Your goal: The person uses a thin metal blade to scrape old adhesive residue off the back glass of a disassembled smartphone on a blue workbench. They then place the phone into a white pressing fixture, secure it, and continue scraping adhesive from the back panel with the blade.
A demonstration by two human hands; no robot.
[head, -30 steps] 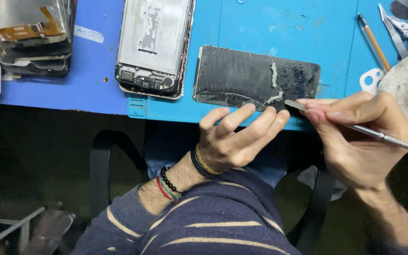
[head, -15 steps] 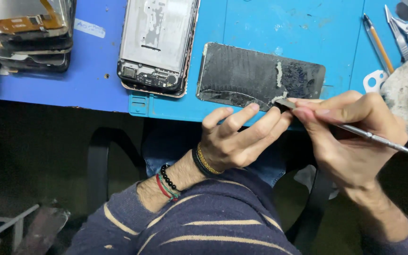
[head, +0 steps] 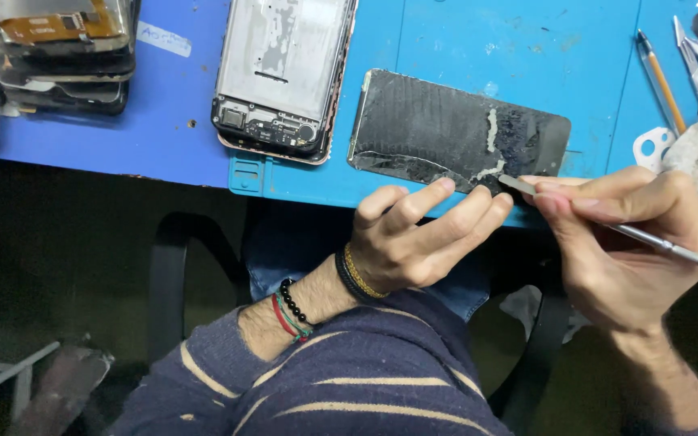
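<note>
Metal spudger (head: 607, 228) in right hand (head: 624, 242), seemingly touching black panel (head: 454, 133)

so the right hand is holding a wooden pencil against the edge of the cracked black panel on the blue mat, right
Not quite. In the head view the right hand holds a thin metal pry tool, not a wooden pencil; its flat tip meets the lower right edge of the cracked black panel on the blue mat. A pencil-like tool lies untouched further back.

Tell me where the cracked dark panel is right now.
In the head view, the cracked dark panel lies on the blue mat, right of the opened phone, just beyond the left hand fingertips.
</note>
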